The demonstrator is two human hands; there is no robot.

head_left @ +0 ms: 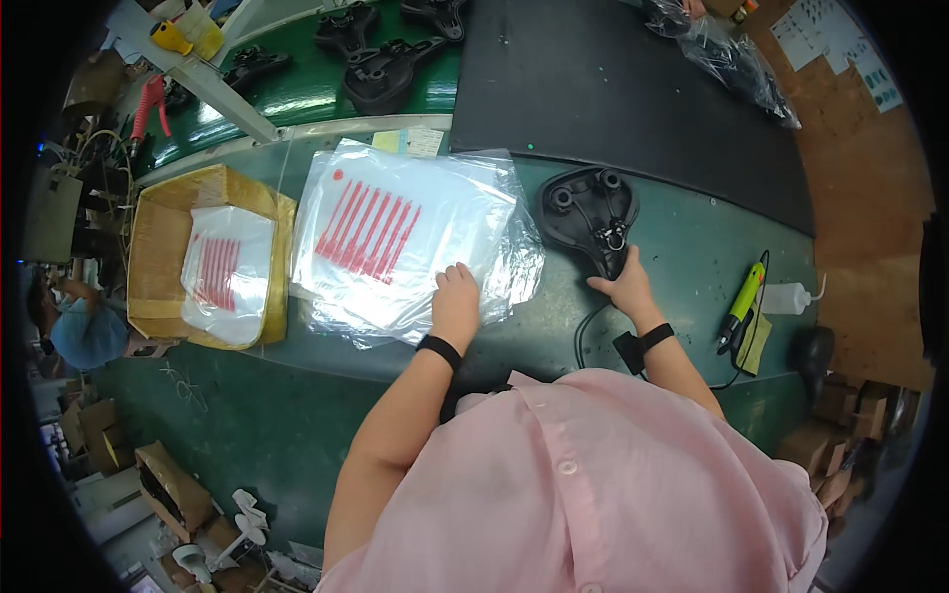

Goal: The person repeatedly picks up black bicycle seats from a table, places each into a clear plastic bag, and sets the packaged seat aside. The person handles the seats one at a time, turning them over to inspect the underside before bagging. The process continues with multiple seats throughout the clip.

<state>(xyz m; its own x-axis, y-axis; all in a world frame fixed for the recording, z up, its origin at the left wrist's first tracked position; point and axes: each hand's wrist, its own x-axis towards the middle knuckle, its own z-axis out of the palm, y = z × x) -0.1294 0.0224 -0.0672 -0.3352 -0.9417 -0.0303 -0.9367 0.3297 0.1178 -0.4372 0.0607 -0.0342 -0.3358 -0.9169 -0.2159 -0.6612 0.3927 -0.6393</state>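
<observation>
1. Two hands at work on the green tabletop (692,257). Left hand (456,299) lies flat, fingers together, on the near right corner of a stack of clear plastic bags (395,237) printed with red stripes.
2. Right hand (625,285) closed around the narrow nose of a black bicycle saddle (590,212), lying underside up. Long axis runs near to far; nose toward the person, wide end away.
3. Yellow-green electric screwdriver (741,301) lies well right of the saddle, beside a white squeeze bottle (788,297).
4. Left: open cardboard box (158,237) with another red-striped bag inside.
5. Far: more black saddles (386,69), then pale paper sheets on the brown wall (840,49).
</observation>
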